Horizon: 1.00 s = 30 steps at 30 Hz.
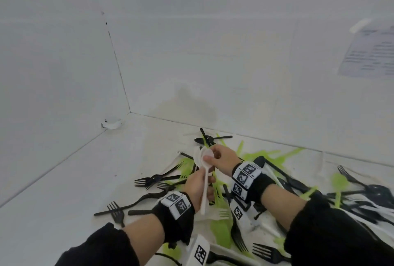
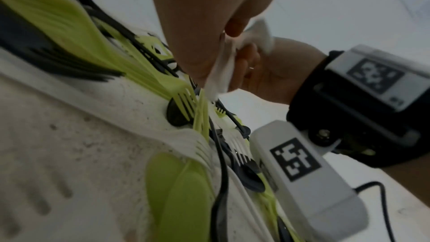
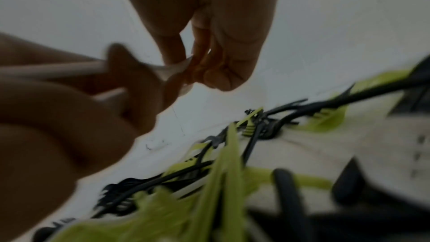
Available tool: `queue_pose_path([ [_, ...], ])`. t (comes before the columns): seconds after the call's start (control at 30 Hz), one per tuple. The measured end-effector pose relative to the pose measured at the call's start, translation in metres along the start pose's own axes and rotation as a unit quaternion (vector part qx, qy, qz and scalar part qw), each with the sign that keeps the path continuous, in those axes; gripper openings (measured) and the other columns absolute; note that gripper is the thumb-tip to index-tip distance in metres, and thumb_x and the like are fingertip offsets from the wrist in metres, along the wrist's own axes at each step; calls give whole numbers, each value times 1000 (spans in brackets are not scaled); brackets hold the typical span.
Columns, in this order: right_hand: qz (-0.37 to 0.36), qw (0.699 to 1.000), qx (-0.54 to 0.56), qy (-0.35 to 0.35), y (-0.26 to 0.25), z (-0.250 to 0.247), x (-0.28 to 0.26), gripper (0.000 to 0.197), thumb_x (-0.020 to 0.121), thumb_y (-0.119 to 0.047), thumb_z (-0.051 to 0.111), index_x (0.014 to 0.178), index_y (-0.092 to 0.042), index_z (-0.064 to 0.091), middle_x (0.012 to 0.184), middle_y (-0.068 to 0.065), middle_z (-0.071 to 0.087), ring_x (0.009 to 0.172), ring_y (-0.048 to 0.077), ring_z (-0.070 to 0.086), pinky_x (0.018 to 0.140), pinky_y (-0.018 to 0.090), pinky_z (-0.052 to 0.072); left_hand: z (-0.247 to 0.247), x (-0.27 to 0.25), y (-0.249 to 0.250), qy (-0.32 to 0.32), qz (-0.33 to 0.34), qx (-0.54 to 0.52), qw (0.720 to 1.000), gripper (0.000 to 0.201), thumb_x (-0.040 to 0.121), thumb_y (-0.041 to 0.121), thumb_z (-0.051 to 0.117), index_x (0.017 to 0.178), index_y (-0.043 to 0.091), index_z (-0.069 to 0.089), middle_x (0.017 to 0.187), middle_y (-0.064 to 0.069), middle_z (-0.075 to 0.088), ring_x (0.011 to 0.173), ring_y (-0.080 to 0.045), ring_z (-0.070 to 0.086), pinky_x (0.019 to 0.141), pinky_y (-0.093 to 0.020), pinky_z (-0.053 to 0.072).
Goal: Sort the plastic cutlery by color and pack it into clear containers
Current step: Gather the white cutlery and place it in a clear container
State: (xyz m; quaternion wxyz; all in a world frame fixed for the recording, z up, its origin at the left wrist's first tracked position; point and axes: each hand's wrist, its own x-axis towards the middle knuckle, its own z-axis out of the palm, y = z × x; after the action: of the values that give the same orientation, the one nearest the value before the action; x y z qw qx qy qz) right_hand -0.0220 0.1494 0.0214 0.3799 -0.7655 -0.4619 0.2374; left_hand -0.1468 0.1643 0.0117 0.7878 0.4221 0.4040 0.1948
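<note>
A white table surface [image 1: 64, 180] meets two plain white walls [image 1: 234, 52] in a corner, and a printed paper sheet [image 1: 368, 52] is taped to the right-hand wall. Across the table spreads a jumbled pile of plastic cutlery: black plastic forks [image 1: 157, 178] and spoons fanned toward the left and far side, lime-green plastic forks and spoons [image 1: 264, 155] tangled through the middle and near the wall, and white plastic pieces [image 1: 223, 214] lying among them closer to the person. Both forearms come in from the bottom edge in black sleeves [image 1: 341, 233], each wrist wrapped in a black band with white marker blocks [image 1: 175, 201].

Above the pile, both hands meet on a small bunch of white plastic spoons [image 1: 204, 182]. The left hand [image 1: 198, 186] is curled around the long handles, which hang down past its palm toward the wrist. The right hand [image 1: 221, 158] pinches the rounded bowls of the spoons at the top of the bunch, thumb pressed on the front of the bowl and fingers bent behind it. In the left wrist view the white spoon handles [image 2: 221, 65] pass between the two hands just above a lime-green fork [image 2: 184, 98]. The right wrist view is blurred, but shows fingertips [image 3: 209, 73] closed on the pale bowl. No clear container can be made out with certainty.
</note>
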Motion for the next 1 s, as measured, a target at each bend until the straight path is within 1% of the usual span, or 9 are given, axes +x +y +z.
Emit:
queue_pose_path([
  [0.17, -10, 996, -18, -88, -1, -20, 17, 22, 89, -31, 60, 105, -19, 50, 86, 0, 58, 65, 10, 53, 56, 17, 43, -1, 12, 3, 11, 44, 54, 998, 25, 96, 31, 50, 80, 11, 49, 63, -1, 44, 39, -10, 39, 39, -20, 37],
  [0.3, 85, 993, -82, 18, 14, -45, 49, 34, 99, -26, 39, 125, -8, 50, 120, 11, 60, 106, 25, 57, 91, 31, 43, -12, 26, 0, 75, 48, 55, 995, 27, 96, 31, 50, 80, 9, 49, 73, -6, 47, 54, -17, 49, 49, -29, 47],
  [0.4, 149, 946, -280, -72, 32, -49, 61, 38, 100, -18, 33, 130, -2, 48, 133, 16, 52, 121, 29, 50, 99, 30, 39, -20, 29, 0, 93, 48, 30, 994, 26, 96, 29, 50, 81, 7, 46, 76, -10, 48, 51, -17, 54, 43, -26, 49],
  [0.53, 117, 954, -222, -164, 39, -46, 62, 34, 99, -14, 35, 121, -4, 59, 87, 3, 67, 54, 5, 61, 51, 14, 45, -27, 32, 1, 103, 75, 38, 991, 24, 96, 25, 49, 80, 8, 45, 69, -5, 46, 37, -12, 40, 35, -19, 32],
  [0.57, 108, 957, -219, -157, 40, -46, 66, 34, 98, -11, 34, 121, -6, 59, 88, 3, 65, 54, 4, 60, 51, 11, 43, -29, 33, 0, 105, 73, 37, 991, 24, 97, 25, 49, 79, 8, 45, 69, -4, 45, 37, -11, 37, 35, -18, 30],
  [0.63, 69, 946, -286, -134, 43, -44, 75, 41, 95, -2, 35, 129, -14, 54, 119, 7, 58, 95, 14, 62, 76, 15, 45, -30, 35, 0, 107, 57, 28, 992, 23, 97, 22, 46, 79, 8, 44, 69, -4, 44, 37, -11, 35, 36, -18, 29],
  [0.73, 9, 880, -440, -181, 49, -36, 83, 68, 88, 6, 41, 143, -32, 32, 150, 4, 23, 132, 28, 32, 103, 35, 37, -33, 39, -2, 109, 31, 5, 994, 17, 94, 11, 36, 79, 6, 43, 68, -7, 43, 37, -12, 35, 38, -21, 29],
  [0.8, 0, 843, -497, -204, 47, -37, 84, 64, 91, -1, 43, 143, -37, 30, 150, 3, 18, 135, 30, 24, 105, 42, 36, -35, 41, -3, 114, 33, 4, 993, 15, 92, 3, 33, 82, 4, 45, 72, -9, 46, 42, -13, 37, 40, -23, 30],
  [1.0, -45, 838, -511, -186, 51, -45, 81, 35, 93, -12, 42, 124, -28, 51, 136, 3, 34, 126, 26, 31, 103, 39, 36, -41, 39, -3, 122, 51, -3, 991, 17, 93, -2, 39, 85, 5, 52, 76, -10, 53, 47, -14, 39, 38, -22, 33],
])
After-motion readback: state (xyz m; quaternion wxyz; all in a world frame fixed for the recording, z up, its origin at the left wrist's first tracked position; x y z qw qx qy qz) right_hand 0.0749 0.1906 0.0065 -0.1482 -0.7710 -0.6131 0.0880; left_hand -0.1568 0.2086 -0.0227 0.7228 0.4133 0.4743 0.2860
